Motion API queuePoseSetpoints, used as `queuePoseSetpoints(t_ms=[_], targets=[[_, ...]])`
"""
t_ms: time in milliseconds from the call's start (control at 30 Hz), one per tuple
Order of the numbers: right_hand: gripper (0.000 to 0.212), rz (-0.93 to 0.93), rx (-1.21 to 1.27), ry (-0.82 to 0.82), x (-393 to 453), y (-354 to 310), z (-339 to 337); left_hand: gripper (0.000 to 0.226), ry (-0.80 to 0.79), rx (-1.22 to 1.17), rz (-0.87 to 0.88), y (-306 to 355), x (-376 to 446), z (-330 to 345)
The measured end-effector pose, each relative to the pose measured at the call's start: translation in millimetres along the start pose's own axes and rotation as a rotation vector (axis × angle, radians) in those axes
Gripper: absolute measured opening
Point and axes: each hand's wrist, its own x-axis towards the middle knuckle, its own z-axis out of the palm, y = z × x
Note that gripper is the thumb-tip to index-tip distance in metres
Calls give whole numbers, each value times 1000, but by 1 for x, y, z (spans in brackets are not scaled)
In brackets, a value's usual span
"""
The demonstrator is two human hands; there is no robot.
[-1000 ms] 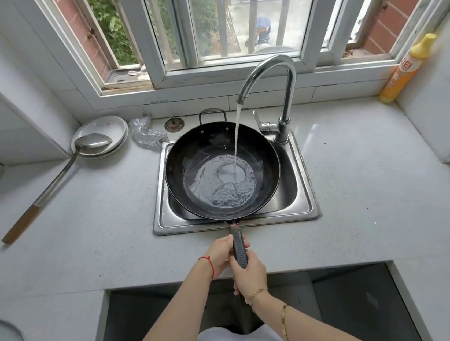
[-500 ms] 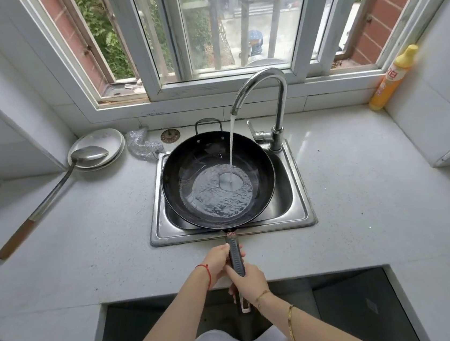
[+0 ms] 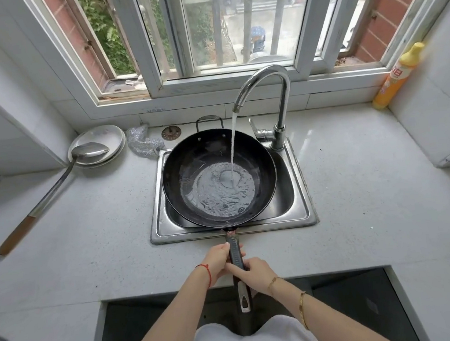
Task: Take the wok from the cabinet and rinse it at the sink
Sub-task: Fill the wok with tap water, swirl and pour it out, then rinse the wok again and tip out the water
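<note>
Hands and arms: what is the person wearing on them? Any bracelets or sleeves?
Both forearms are bare, with no sleeves showing on them. The left hand has a thin red string tied round its wrist. The right hand has a fine gold chain bracelet at the wrist, and a plain gold bangle sits a bit further up that forearm. No gloves or rings can be made out. White clothing shows at the bottom of the picture.

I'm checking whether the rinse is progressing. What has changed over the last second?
The pool of water in the wok has widened. Both hands, left and right, still grip the handle; the faucet still runs, and the wok stays over the sink.
</note>
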Motion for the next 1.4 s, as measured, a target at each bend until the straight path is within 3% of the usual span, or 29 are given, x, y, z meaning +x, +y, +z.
queuePoseSetpoints(t_ms=[67,167,300,500,767,1200,1400], targets=[[58,26,-35,35,-2,-6,-17,43,6,27,4,0,0,0],[70,-24,45,213,5,-22,-56,41,12,64,15,0,2,-1],[51,-114,504,386,31,-53,-119,41,13,80,8,0,4,0],[47,-194,1191,242,79,-110,-190,42,-3,85,3,2,7,-3],[61,-100,1770,30,128,-158,-223,40,-34,78,-2,0,12,-7],[66,-30,2229,-87,168,-181,-239,42,-51,119,3,-5,19,-13],[63,-42,2314,-115,164,-182,-241,44,-59,122,2,-6,21,-14]])
